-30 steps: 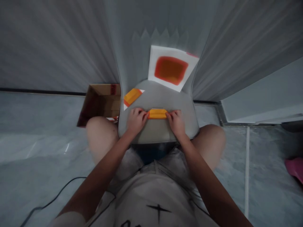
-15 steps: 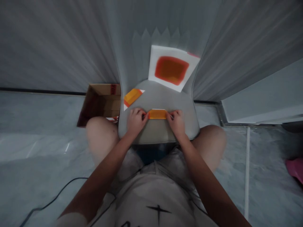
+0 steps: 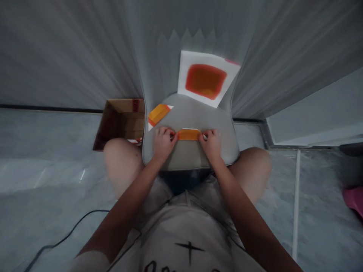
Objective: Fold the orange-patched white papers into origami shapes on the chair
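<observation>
A narrow orange piece of folded paper (image 3: 188, 134) with a thin white upper edge lies over the front half of a grey chair seat (image 3: 185, 156). Its left end is pinched between the thumb and fingers of my left hand (image 3: 164, 143). On the opposite end, my right hand (image 3: 210, 144) is closed in the same kind of pinch. Beyond my left hand rests a second folded orange paper (image 3: 159, 115) with white pointed corners. A white sheet with a red-orange rounded square (image 3: 206, 81) leans against the chair's backrest.
An open cardboard box (image 3: 119, 122) stands on the floor left of the chair. My knees flank the seat. A dark cable (image 3: 72, 228) runs over the floor at lower left, and a pink object (image 3: 354, 200) sits at the far right. Grey curtain hangs behind.
The strip between my hands looks slightly narrower from front to back. Both hands keep their pinch on its ends, and the whole view has shifted slightly.
</observation>
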The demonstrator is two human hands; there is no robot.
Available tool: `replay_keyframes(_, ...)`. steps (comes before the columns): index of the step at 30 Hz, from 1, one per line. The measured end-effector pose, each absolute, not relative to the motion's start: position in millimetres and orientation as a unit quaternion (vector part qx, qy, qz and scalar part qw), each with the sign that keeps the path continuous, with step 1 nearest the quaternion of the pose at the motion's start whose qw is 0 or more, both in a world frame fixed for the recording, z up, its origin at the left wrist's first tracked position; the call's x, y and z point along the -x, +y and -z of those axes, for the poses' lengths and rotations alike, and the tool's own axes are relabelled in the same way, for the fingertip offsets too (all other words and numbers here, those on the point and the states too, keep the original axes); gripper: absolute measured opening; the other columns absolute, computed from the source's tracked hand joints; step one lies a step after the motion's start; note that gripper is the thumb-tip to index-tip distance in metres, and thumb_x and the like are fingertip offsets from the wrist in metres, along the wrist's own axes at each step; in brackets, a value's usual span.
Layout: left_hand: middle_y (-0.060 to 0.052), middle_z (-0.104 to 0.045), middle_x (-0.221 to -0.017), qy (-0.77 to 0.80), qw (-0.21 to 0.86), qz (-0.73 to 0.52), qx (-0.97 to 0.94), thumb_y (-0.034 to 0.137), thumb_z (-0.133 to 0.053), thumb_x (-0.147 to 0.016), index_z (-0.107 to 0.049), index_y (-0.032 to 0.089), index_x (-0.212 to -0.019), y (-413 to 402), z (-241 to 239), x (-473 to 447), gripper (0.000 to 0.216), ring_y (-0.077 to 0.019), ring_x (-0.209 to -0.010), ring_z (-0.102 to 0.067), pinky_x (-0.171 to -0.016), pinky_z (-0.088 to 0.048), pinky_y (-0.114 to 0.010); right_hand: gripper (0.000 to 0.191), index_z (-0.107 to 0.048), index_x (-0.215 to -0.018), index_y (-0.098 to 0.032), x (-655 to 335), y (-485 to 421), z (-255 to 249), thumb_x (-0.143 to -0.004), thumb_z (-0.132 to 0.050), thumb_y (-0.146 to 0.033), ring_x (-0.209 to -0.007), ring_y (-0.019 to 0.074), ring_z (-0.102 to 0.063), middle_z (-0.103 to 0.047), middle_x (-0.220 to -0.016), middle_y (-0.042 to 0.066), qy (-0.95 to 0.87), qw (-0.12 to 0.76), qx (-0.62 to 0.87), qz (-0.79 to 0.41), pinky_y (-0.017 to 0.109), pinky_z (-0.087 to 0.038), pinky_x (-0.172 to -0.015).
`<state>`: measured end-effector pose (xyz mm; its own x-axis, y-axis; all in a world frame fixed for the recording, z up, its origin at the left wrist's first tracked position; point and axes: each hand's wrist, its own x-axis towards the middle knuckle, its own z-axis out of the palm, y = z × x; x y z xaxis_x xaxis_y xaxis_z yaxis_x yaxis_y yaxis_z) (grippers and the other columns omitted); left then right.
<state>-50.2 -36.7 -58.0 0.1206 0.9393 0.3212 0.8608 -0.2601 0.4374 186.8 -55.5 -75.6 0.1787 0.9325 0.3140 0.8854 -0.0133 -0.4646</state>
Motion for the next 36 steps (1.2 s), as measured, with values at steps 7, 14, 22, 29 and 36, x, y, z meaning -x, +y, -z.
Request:
replay_keyframes(7,-0.012,-0.065,-0.107,0.607,0.047,-0.272,-0.745,0.043,-0.061,-0.101,-0.07,0.022,-0.091,-39.5,56.9,46.7,0.024,-0.0318,-0.11,-0.056,-0.097,-0.049,-0.047,0.028,-0.069,-0.087,-0.019,-183.3,-55.2,75.9,-0.099,-0.054,-0.039,-0.096,0.0304,-0.052,-0.06,-0.097,0.015,-0.634,0.293,0.715,-0.021,0.046,-0.045,-0.09)
replay_keyframes(14,-0.013,-0.064,-0.108,0.603,0.064,-0.283,-0.743,0.044,-0.06,-0.102,-0.07,0.022,-0.092,-38.7,57.6,47.5,0.026,-0.032,-0.111,-0.055,-0.099,-0.048,-0.048,0.03,-0.068,-0.088,-0.019,-182.0,-56.6,75.9,-0.101,-0.052,-0.04,-0.096,0.0302,-0.052,-0.059,-0.098,0.015,-0.634,0.292,0.716,-0.021,0.046,-0.045,-0.091)
replay_keyframes(22,-0.012,-0.064,-0.109,0.599,0.076,-0.289,-0.743,0.043,-0.061,-0.101,-0.071,0.023,-0.094,-41.1,56.7,49.5,0.024,-0.0307,-0.112,-0.056,-0.101,-0.048,-0.047,0.026,-0.067,-0.09,-0.019,-182.9,-59.1,75.9,-0.1,-0.054,-0.038,-0.097,0.0305,-0.052,-0.06,-0.099,0.015,-0.634,0.295,0.714,-0.032,0.045,-0.045,-0.09)
replay_keyframes(29,-0.011,-0.064,-0.108,0.6,0.066,-0.282,-0.746,0.041,-0.063,-0.1,-0.07,0.023,-0.094,-40.3,56.8,49.6,0.021,-0.0311,-0.111,-0.056,-0.1,-0.048,-0.047,0.026,-0.066,-0.089,-0.019,-183.6,-58.8,77.7,-0.1,-0.054,-0.04,-0.096,0.0303,-0.052,-0.06,-0.098,0.014,-0.637,0.297,0.712,-0.024,0.045,-0.045,-0.089)
replay_keyframes(36,-0.015,-0.065,-0.125,0.586,0.068,-0.252,-0.767,0.036,-0.057,-0.103,-0.07,0.022,-0.119,-43.3,50.9,48.0,0.025,-0.0334,-0.121,-0.056,-0.106,-0.046,-0.049,0.028,-0.067,-0.104,-0.018,-183.6,-59.2,75.5,-0.102,-0.053,-0.042,-0.099,0.032,-0.053,-0.063,-0.103,0.017,-0.64,0.28,0.716,-0.019,0.045,-0.045,-0.089)
